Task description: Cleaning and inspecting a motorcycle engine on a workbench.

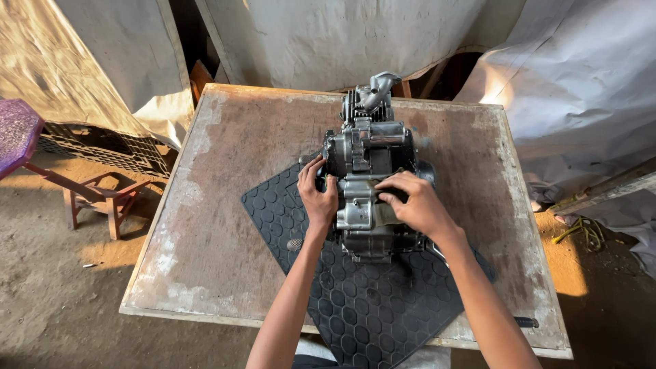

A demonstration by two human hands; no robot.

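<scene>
Engine block [369, 181], grey metal and grimy, stands at the middle of a worn wooden table [219, 205], its cylinder end with a curved pipe pointing toward 12 o'clock and its casing end toward 6 o'clock. It rests on a black rubber mat [369, 301] with a hexagon pattern, laid cornerwise so that one corner hangs past the table's near edge. Left hand [318, 198] presses against the engine's 9 o'clock side, fingers curled round the casing edge and thumb up against the metal. Right hand [417, 203] lies over the top of the casing from 3 o'clock, fingers bent and closed on a dull, pale part there; what that part is cannot be told. Out at 9 o'clock from the table a small wooden stool [102, 198] stands on the dirt floor, with a dark plastic crate [102, 147] behind it. At 3 o'clock a yellow rope [581, 229] lies on the ground beside pale tarpaulin [581, 89]
</scene>
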